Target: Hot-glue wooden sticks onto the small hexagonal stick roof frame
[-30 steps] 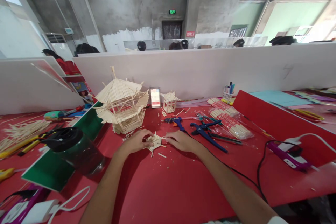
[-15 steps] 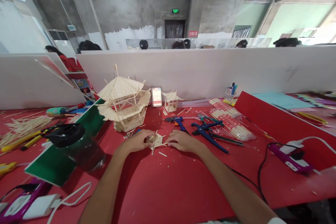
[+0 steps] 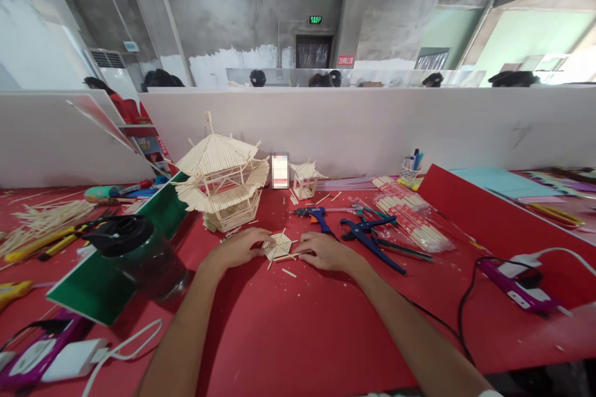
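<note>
A small flat hexagonal piece made of wooden sticks [image 3: 278, 245] lies on the red table [image 3: 307, 329] between my two hands. My left hand [image 3: 239, 246] pinches its left edge with curled fingers. My right hand [image 3: 325, 250] rests at its right side, fingertips on a thin stick that touches the piece. Behind them stands a large two-tier stick pavilion [image 3: 222, 183] and a small stick pavilion [image 3: 305, 179].
A blue glue gun [image 3: 316, 217] and blue cutters [image 3: 367, 233] lie right of my hands, beside a bag of sticks [image 3: 410, 214]. A dark jar [image 3: 135, 257] sits on a green board at left. Loose sticks, a purple tool [image 3: 516, 285] and cables surround; a white partition stands behind.
Both hands stay on the hexagonal piece with only slight finger shifts. The view has drifted a little, nothing else has moved.
</note>
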A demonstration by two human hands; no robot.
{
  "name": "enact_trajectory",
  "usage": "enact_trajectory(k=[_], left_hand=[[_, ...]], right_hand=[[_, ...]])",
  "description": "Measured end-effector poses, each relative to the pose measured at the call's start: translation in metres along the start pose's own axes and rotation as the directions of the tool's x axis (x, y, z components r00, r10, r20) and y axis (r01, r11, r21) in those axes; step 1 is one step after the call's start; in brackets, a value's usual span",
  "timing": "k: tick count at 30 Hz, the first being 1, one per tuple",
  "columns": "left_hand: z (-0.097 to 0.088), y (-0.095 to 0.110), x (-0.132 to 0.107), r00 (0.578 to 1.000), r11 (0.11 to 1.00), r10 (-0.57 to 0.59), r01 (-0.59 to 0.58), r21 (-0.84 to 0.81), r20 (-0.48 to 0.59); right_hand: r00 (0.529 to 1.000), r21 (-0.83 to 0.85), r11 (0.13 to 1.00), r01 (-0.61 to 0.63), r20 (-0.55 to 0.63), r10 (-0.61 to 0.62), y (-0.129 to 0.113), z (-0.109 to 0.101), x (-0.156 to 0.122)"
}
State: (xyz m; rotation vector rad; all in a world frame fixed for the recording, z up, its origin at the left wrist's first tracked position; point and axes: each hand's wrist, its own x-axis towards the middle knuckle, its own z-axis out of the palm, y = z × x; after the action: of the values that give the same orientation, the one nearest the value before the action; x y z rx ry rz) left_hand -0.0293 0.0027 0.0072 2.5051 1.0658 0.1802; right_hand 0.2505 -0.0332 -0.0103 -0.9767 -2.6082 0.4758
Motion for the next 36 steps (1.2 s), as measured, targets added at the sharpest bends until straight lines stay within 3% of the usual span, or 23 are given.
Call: enact_trajectory(k=[29, 36], left_hand=[[0.005, -0.001, 0.002, 0.999, 1.000, 0.002, 0.000, 0.030, -0.053], [0.007, -0.002, 0.004, 0.999, 1.000, -0.019, 0.020, 0.017, -0.050]], right_hand=[[1.000, 0.063, 0.998, 0.030, -0.001, -0.030, 0.008, 0.009, 0.005], [0.995, 0.125, 0.992, -0.013, -0.096, 0.025, 0.006, 0.013, 0.006]])
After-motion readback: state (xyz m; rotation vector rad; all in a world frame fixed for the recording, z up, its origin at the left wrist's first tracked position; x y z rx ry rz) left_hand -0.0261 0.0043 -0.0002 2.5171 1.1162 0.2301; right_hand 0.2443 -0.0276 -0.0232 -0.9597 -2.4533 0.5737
